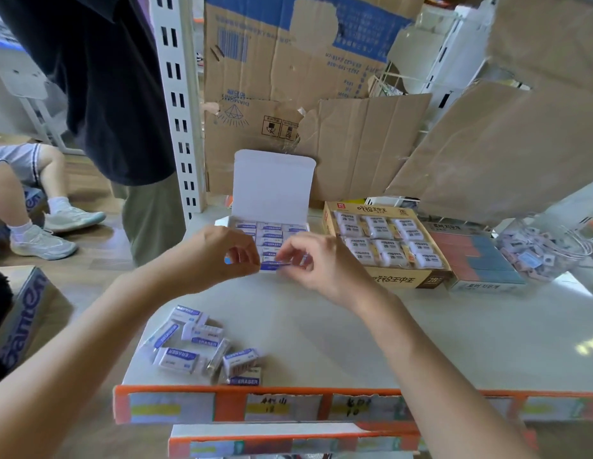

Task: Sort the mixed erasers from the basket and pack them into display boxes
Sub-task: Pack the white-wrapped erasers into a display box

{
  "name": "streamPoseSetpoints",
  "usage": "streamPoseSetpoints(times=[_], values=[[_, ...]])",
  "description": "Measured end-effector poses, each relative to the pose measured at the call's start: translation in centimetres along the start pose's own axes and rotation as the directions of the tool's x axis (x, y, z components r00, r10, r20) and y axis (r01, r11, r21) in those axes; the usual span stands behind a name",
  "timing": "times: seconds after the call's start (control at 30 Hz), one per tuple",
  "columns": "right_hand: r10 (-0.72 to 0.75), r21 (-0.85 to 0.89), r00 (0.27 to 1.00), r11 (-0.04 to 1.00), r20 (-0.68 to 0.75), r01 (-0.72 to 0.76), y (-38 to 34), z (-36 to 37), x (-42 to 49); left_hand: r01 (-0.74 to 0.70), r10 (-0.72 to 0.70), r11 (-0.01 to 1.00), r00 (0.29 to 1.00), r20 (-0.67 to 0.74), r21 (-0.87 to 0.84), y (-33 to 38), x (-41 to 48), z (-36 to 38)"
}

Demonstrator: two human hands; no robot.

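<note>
Left hand (222,256) and right hand (318,263) apparently pinch one eraser (274,265) above white box (271,183).

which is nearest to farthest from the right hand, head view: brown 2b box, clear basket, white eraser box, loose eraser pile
1. white eraser box, at the right hand
2. brown 2b box, just right
3. loose eraser pile, near left
4. clear basket, far right

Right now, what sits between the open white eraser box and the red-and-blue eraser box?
Head view: the tan 2B eraser display box, filled with wrapped white erasers.
</note>
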State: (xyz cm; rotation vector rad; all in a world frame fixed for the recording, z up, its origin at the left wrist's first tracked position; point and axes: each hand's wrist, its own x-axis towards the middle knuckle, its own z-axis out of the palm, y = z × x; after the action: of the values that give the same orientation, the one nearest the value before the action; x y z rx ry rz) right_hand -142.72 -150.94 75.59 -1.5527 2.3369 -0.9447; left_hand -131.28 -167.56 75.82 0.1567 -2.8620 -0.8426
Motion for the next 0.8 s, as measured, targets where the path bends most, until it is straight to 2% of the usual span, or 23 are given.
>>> streamPoseSetpoints(times=[0.17,0.33,0.53,0.7,0.8], values=[[0.048,0.128,0.934,0.987,0.354,-0.100,-2.2,1.9,-2.4,0.024,-0.024,1.000,0.999,0.035,0.006,-0.1,-2.2,0.2],[0.035,0.088,0.883,0.992,0.467,-0.086,-3.1,3.2,-3.6,0.035,-0.033,0.999,0.997,0.063,-0.033,-0.1,-3.9,0.5],[0.048,0.056,0.903,0.995,0.426,-0.079,-3.1,3.3,-4.5,0.004,-0.001,1.000,0.991,0.135,-0.027,0.5,-5.4,0.8],[0.131,0.089,0.942,0.982,0.309,-0.166,-1.5,2.1,-5.3,-0.104,0.042,0.980,0.940,0.339,0.169,1.4,-6.1,1.1],[0.162,0.121,0.945,0.972,0.283,-0.203,-1.0,2.0,-5.9,-0.155,0.042,0.953,0.919,0.393,0.261,1.8,-6.0,1.9]])
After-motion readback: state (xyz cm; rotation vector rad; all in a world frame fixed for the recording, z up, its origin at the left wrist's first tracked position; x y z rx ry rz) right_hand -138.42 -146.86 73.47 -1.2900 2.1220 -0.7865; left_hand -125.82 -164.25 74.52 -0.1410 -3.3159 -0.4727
